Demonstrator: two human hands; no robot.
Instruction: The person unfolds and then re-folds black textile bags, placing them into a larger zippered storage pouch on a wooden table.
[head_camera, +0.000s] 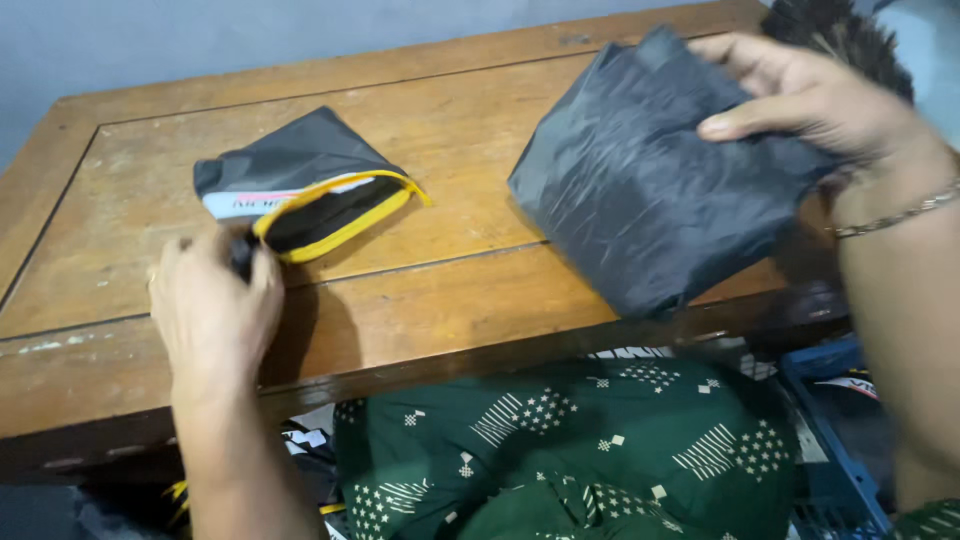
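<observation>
Two hands: seen from the head camera, over a wooden table (480, 290).
Left hand (212, 305): closed on the near corner of a dark pouch (300, 180), yellow-trimmed, with a white label strip.
Right hand (810, 95): fingers clamped on a folded black plastic sheet (640, 190), held at the table's right side.
</observation>
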